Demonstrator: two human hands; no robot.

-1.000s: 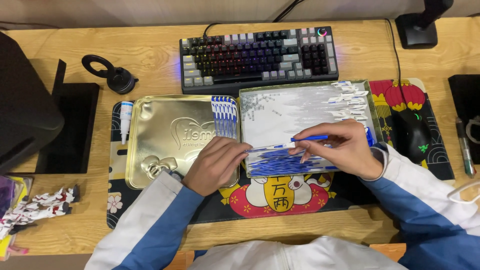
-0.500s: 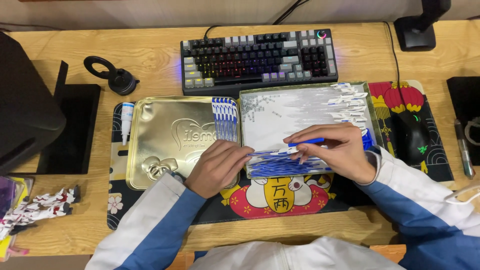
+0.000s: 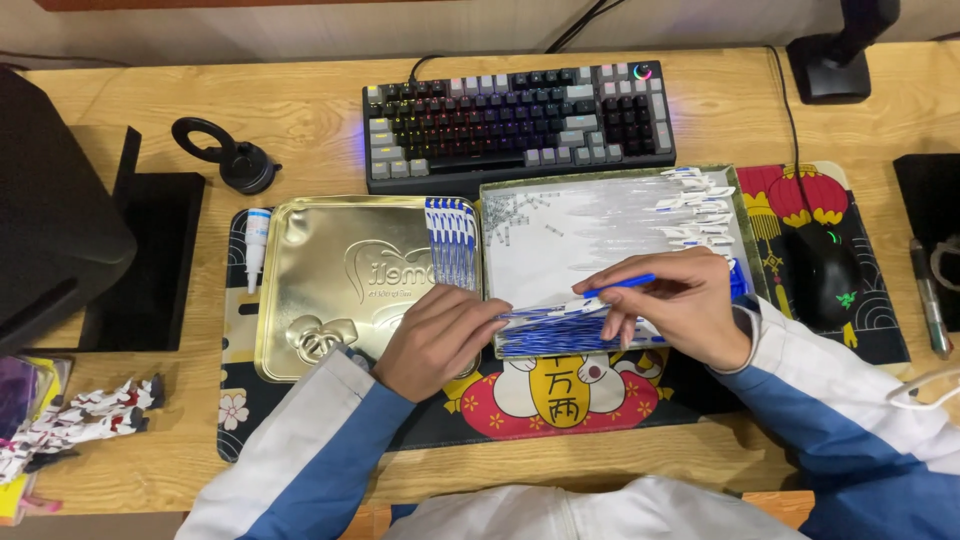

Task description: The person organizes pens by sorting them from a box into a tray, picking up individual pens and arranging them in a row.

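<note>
Head camera looks down on a wooden desk (image 3: 300, 110), where a keyboard (image 3: 520, 120) stands behind a decorated mat (image 3: 560, 400). On the mat lie a golden tin lid (image 3: 340, 290) and, touching it, a white tray (image 3: 570, 240), so both stay in easy reach. The left hand (image 3: 435, 340) presses its bent fingers on a fanned row of blue-and-white pens (image 3: 560, 330) at the tray's near edge, probably to steady it. The right hand (image 3: 680, 305) pinches one blue pen (image 3: 620, 287) above that row.
</note>
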